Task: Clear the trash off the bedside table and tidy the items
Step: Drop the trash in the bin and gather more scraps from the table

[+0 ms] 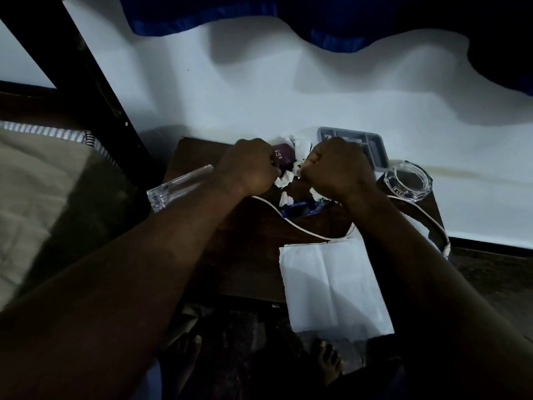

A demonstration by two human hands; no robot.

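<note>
On the dark wooden bedside table (248, 255) lies a heap of crumpled white tissues (284, 179), with more of them (302, 145) by the wall. My left hand (251, 168) is curled into a fist at the heap's left edge, its fingertips on a tissue. My right hand (337, 168) is fisted just to the right, and white tissue bits show at its fingers. A purple packet (284, 157) lies between and behind the hands. A blue wrapper (302, 208) lies in front of them.
A clear drinking glass (176, 187) lies on its side at the table's left edge. A grey divided tray (375, 151) and a glass ashtray (409, 180) sit at the right. A white paper bag (331, 287) with rope handles overhangs the front edge. The bed (43, 197) is left.
</note>
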